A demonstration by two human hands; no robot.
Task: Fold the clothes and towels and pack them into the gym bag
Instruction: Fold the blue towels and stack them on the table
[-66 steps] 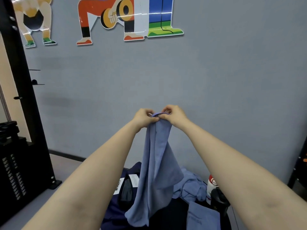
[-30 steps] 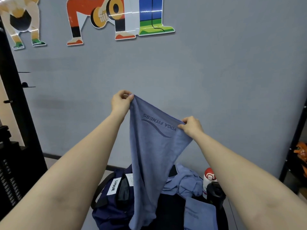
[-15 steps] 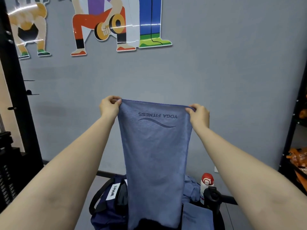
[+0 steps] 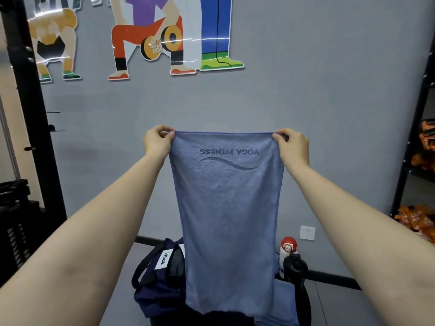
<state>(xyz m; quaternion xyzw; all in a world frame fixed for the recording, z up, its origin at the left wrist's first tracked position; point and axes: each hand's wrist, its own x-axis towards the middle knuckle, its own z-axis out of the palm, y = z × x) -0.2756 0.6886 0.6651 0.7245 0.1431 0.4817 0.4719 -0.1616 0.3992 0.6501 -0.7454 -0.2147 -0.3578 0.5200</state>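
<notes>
Blue towel [image 4: 227, 220] hangs flat at centre frame, held up against the grey wall [image 4: 329, 90]. Left hand [image 4: 157, 141] pinches its upper left corner, thumb and curled fingers closed on the hem; right hand [image 4: 293, 147] pinches the upper right corner the same way, so each grip is closed on the towel. Top edge runs taut and level between the two hands. Mirrored lettering "YOGA FITNESS" with a wave line beneath it shows near the top of the cloth. The lower edge hangs in front of a navy gym bag [image 4: 156, 285], lower centre, which carries a white label and dark strap handles. Another piece of blue cloth [image 4: 283, 304] lies at lower right of the towel, partly hidden behind it. Just right of the towel stand a white bottle with red cap [image 4: 288, 247] and a black bottle [image 4: 294, 267]. Cartoon exercise figures [image 4: 150, 41] on the wall, upper left. Black rack [image 4: 30, 109] at left edge; shelving with orange packs [image 4: 416, 220] at right edge.
</notes>
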